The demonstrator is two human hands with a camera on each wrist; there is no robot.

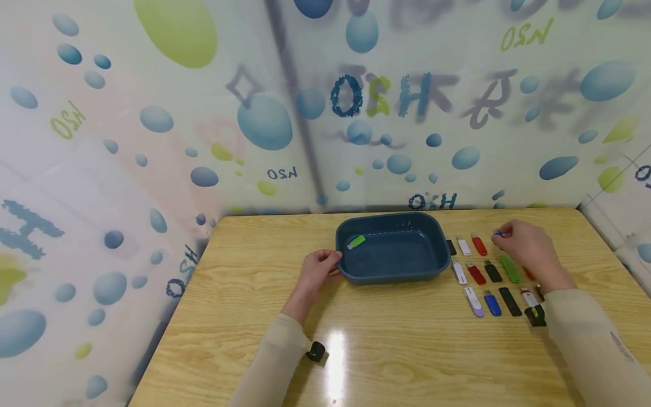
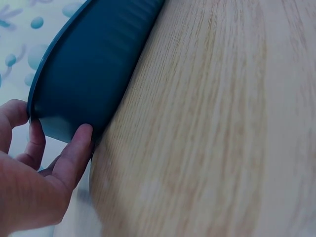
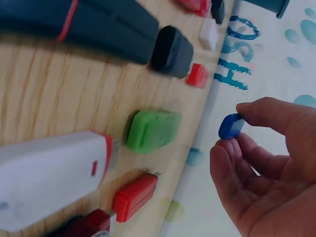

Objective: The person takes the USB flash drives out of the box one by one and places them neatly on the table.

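Note:
A dark blue plastic tray (image 1: 391, 278) stands on the wooden table with a green USB stick (image 1: 357, 242) lying inside at its left end. My left hand (image 1: 316, 271) grips the tray's left end, and the left wrist view shows its fingers (image 2: 81, 136) against the outer wall. Between thumb and fingertips, my right hand (image 1: 529, 246) pinches a blue USB stick (image 3: 231, 126) above the far right of the table. Below that hand lie a second green USB stick (image 3: 154, 129) and a red USB stick (image 3: 136, 196).
Several more USB sticks lie in rows right of the tray, among them a white one (image 1: 459, 272), a blue one (image 1: 492, 303) and a black one (image 1: 510, 301). A patterned curtain (image 1: 264, 169) hangs behind the table.

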